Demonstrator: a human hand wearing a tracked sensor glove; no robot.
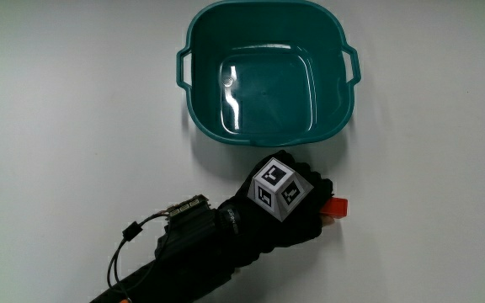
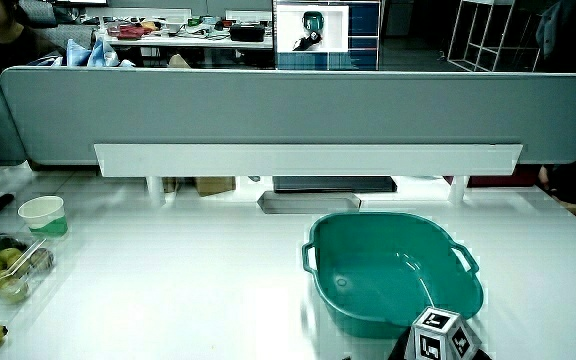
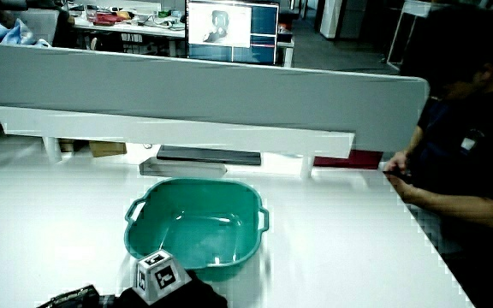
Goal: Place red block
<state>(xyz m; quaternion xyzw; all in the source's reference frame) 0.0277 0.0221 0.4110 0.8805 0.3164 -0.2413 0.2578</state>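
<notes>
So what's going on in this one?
A gloved hand is on the table just nearer the person than an empty teal basin. A red block shows at its fingertips, which seem closed on it. The block is low at the table, outside the basin, not in it.

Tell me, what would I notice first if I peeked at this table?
Probably the big teal basin in the middle of the white table, with nothing in it. Next, the black-gloved hand, nearer to the person than the basin, with a patterned cube on its back and a red block poking out at its fingertips.
</notes>
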